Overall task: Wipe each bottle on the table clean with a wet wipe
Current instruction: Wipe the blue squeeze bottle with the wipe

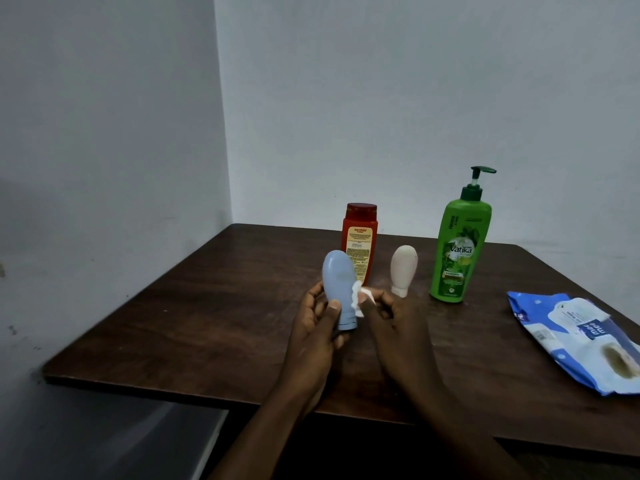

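My left hand [317, 327] grips a pale blue tube bottle [340, 282] near its cap, cap end down, above the table. My right hand [391, 320] pinches a small crumpled white wet wipe [360, 299] against the blue bottle's right side. Behind them a red bottle [360, 237] stands upright. A cream tube bottle [403, 268] stands on its cap to the right. Further right stands a tall green pump bottle [462, 247].
The dark wooden table [207, 306] sits in a corner between two pale walls. A blue and white wet wipe pack [575, 337] lies flat near the table's right edge. The floor shows below the table's left front edge.
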